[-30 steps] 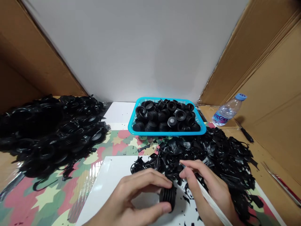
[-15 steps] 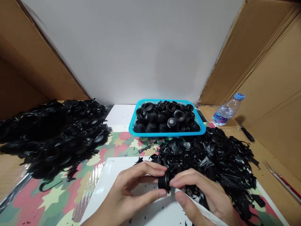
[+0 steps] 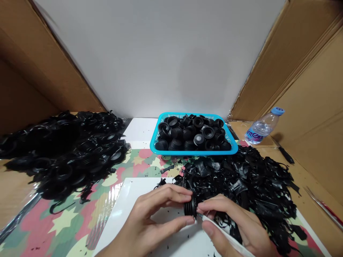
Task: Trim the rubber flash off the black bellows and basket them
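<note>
A ribbed black rubber part (image 3: 189, 207) is pinched between the thumb and fingers of my left hand (image 3: 152, 217), above a white board (image 3: 120, 203). My right hand (image 3: 235, 225) grips a white-handled tool (image 3: 232, 241), whose metal tip meets the right side of the part. Behind my hands stands a blue basket (image 3: 194, 152) full of similar ribbed parts. Black rubber scraps (image 3: 257, 185) are heaped just beyond and right of my right hand.
A large pile of untrimmed black parts (image 3: 66, 153) covers the left side. At the right are a water bottle (image 3: 262, 126), a black-handled tool (image 3: 285, 154) and metal tweezers with red (image 3: 325, 208). Cardboard walls (image 3: 302, 64) flank both sides.
The whole view has shifted slightly, so things appear further right. Both hands keep their hold on the black part and the white-handled tool, with the tip still at the part's right side.
</note>
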Motion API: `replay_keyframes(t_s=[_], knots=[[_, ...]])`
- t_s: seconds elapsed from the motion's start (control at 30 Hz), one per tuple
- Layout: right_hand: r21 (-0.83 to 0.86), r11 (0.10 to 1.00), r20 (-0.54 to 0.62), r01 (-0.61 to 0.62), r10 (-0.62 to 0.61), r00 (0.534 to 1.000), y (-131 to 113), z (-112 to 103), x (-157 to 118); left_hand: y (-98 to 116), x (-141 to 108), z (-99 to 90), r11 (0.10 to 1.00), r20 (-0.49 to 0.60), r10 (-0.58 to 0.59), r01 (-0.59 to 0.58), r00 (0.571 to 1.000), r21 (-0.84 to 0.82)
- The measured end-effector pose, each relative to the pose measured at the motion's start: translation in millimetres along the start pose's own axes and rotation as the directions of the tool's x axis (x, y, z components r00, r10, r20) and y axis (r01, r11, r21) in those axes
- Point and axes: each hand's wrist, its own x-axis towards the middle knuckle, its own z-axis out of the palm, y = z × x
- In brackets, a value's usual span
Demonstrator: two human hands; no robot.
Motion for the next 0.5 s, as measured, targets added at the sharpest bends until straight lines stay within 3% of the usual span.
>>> replay_keyframes(t_s=[0.3, 0.5], knots=[[0.041, 0.995, -0.078, 0.089, -0.086, 0.993, 5.8, 8.4, -3.6, -1.2, -0.1, -0.7, 0.975, 0.013, 0.176, -0.176, 0.984, 0.135], [0.038, 0.996, -0.086, 0.076, -0.072, 0.994, 6.7, 12.3, -5.5, 7.2, 1.0, -0.4, 0.957, 0.030, 0.188, -0.190, 0.982, 0.218]])
